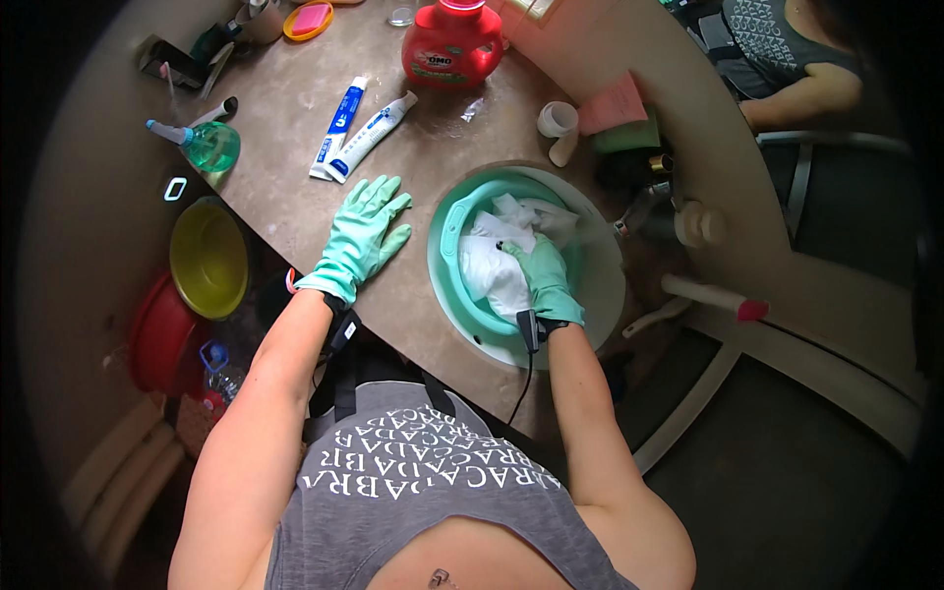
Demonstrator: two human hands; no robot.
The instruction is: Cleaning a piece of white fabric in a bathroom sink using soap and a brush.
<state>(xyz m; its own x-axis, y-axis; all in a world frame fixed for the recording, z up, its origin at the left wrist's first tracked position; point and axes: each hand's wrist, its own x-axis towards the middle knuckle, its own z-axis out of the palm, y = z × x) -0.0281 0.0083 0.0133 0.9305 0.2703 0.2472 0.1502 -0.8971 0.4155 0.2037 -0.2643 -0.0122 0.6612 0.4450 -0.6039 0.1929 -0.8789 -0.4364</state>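
Observation:
My left hand (359,240), in a mint-green rubber glove, rests on the brown countertop (287,140) with its fingers apart and nothing in it. White cloth (490,273) lies bunched inside a turquoise plastic basin (451,228), which sits in the round white sink (590,324). My right hand (544,273), gloved alike, is in the basin on the cloth; its fingers are curled, and whether they grip the cloth is unclear. A dark device with a cable is at my right wrist. Two tubes, one blue and white (343,122), one mostly white (372,136), lie beyond my left hand.
A red OMO detergent bottle (451,51) stands at the back. A spray bottle of green liquid (212,146) is at the left edge, above a yellow basin (210,262) and a red basin (158,339). Right of the sink are a white jar (557,119), a pink tube (612,103) and a faucet (649,210).

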